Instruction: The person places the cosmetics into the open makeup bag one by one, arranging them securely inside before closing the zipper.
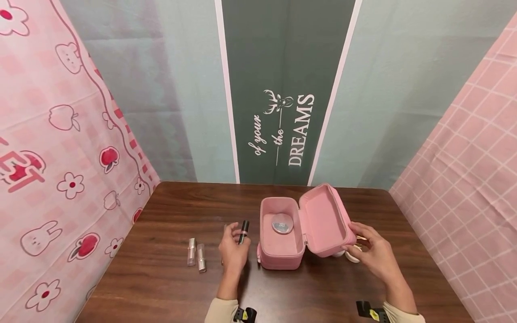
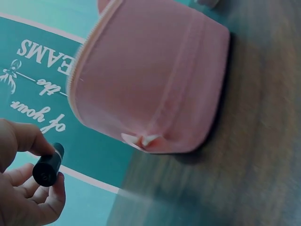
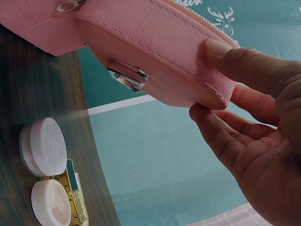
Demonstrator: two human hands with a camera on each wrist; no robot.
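Observation:
A small pink zip-up cosmetic case (image 1: 281, 262) stands on the table with its lid (image 1: 323, 222) swung out to the right. Inside lies a round silvery disc-shaped item (image 1: 282, 223). My right hand (image 1: 377, 252) pinches the lid's outer corner, thumb (image 3: 221, 47) on one side and fingers beneath. On the lid's outside, a metal buckle-like fitting (image 3: 128, 76) shows in the right wrist view. Just left of the case, my left hand (image 1: 235, 251) holds a dark capped tube, like a lipstick (image 2: 48, 167), between thumb and fingers.
Two clear-and-silver lipstick-like tubes (image 1: 191, 252) lie left of my left hand. Right of the case, partly under the lid, are two round powder containers (image 3: 47, 147) and a gold case (image 3: 75, 193). A fabric backdrop (image 1: 194, 134) hangs along the table's far edge.

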